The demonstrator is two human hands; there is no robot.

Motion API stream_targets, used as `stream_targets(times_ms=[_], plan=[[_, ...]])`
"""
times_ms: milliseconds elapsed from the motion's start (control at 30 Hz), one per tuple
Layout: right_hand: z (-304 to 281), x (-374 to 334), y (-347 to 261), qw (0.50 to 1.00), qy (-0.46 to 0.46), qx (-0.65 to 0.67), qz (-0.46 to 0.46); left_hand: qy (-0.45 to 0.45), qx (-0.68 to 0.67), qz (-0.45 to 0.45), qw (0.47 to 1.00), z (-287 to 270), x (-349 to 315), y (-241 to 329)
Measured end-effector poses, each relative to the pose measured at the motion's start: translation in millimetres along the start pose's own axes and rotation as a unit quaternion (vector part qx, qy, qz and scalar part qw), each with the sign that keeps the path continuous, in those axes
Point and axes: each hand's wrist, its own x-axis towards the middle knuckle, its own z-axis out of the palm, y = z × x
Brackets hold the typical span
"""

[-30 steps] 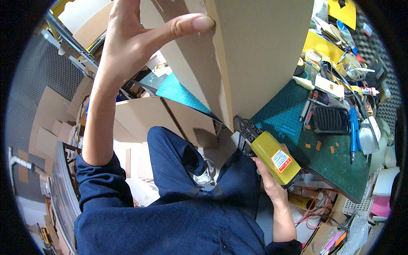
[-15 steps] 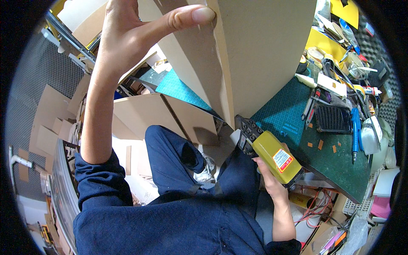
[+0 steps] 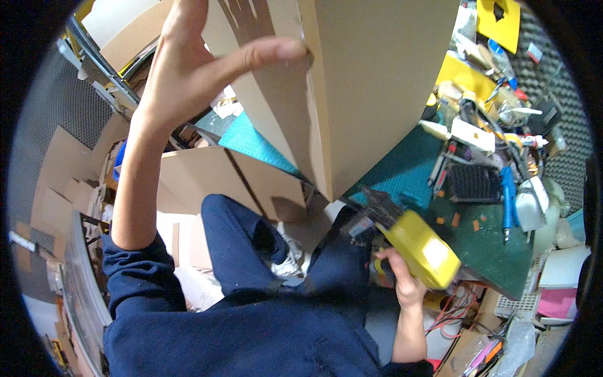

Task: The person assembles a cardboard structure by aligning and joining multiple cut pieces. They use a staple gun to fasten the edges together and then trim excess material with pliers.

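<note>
Yellow tool (image 3: 427, 248): if swung, might scuff tall board (image 3: 377, 94), its black nose (image 3: 384, 208) being near the lower corner. Board may tip if left hand (image 3: 182, 72) slips: thumb spread wide at its edge, other fingers hidden, grip unclear. Right hand (image 3: 405, 283): fingers curled round tool, yellow body just above them.

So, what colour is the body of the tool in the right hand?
The tool body is yellow, clearest in the head view.

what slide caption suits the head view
Left hand at a tan board, right hand gripping a yellow tool by a green bench
</note>
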Motion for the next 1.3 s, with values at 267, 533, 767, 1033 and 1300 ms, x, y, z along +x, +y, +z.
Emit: stream_targets(times_ms=[267, 533, 767, 1033, 1300], plan=[[-62, -30, -52, 0.931, 0.22, 0.276, -0.091, -0.033, -0.181, -0.024, 0.983, 14, -8, 148], [-58, -39, -71, 0.866, 0.279, 0.41, -0.068, -0.174, -0.336, -0.073, 0.923, 121, -4, 243], [-79, -43, -64, 0.807, 0.382, 0.449, -0.03, -0.195, -0.253, -0.029, 0.947, 111, -14, 245], [-86, -44, -65, 0.778, 0.42, 0.467, -0.013, -0.152, -0.345, -0.026, 0.926, 108, -26, 245], [-46, -55, -56, 0.823, 0.225, 0.518, 0.065, 0.176, -0.476, -0.02, 0.861, 146, -24, 243]])
